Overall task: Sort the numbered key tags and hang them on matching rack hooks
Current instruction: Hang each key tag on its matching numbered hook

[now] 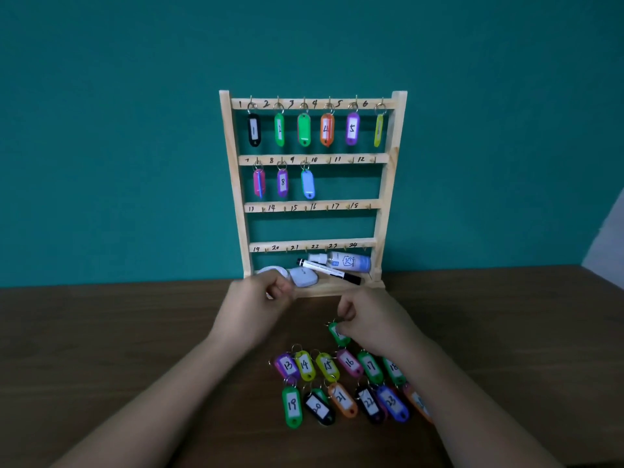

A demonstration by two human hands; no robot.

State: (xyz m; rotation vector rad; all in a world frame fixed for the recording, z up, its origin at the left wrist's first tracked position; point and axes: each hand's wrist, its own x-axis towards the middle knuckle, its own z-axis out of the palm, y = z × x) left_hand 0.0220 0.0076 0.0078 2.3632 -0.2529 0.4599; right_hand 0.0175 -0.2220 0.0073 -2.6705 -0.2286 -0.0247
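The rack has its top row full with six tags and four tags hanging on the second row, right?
No. The head view shows three tags on the rack's second row: pink, purple and blue. The top row is full with six.

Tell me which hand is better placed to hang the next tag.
Right, likely. The right hand pinches a green tag by its ring; the left hand is curled by the rack base, no tag visible in it.

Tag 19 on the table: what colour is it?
Tag 19 is green, seen in the head view.
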